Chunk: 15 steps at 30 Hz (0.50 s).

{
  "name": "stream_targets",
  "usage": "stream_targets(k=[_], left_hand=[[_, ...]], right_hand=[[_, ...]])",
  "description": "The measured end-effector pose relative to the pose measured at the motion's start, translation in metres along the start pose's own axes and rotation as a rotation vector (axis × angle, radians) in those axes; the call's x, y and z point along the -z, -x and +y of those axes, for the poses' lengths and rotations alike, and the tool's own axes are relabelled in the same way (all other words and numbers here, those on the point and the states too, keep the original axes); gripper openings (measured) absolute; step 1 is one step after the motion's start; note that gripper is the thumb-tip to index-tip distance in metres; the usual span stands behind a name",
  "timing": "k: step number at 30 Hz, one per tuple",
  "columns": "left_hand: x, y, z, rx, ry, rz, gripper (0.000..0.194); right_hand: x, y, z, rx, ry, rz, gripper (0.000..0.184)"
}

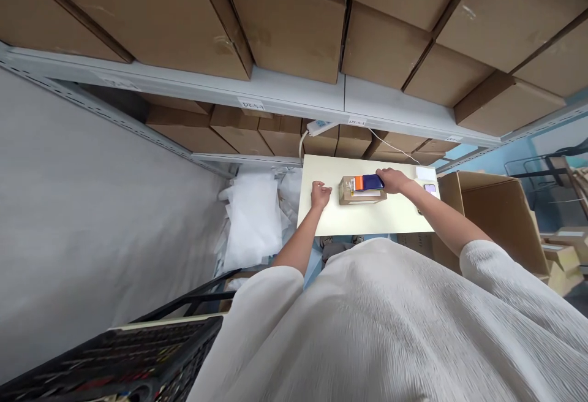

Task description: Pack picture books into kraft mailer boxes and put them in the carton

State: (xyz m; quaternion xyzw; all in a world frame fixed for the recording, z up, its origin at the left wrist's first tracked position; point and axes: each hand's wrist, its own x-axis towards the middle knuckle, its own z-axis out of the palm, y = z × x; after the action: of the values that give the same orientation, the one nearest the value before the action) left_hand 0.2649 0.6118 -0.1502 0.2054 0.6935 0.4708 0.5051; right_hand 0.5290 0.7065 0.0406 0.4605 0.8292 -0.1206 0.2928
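A small brown cardboard box sits on a pale table. On top of the box my right hand is closed round a blue and orange handheld device, which lies across the box's lid. My left hand rests on the table just left of the box, fingers curled in loosely with nothing in them. Both of my forearms reach out from wide white sleeves.
Large cardboard boxes fill grey metal shelving above and behind the table. An open carton stands at the right, white plastic bags lie at the left, and a black crate is at bottom left. A small device lies on the table's right edge.
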Motion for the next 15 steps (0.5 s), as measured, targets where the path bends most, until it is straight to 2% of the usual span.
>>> stream_targets(k=[8, 15], left_hand=[[-0.032, 0.002, -0.015, 0.037, -0.06, -0.033, 0.037], [-0.037, 0.002, -0.015, 0.016, -0.104, -0.006, 0.041]], right_hand=[[0.001, 0.0, -0.003, -0.024, -0.023, -0.008, 0.051], [-0.001, 0.0, -0.005, -0.032, -0.034, -0.018, 0.055]])
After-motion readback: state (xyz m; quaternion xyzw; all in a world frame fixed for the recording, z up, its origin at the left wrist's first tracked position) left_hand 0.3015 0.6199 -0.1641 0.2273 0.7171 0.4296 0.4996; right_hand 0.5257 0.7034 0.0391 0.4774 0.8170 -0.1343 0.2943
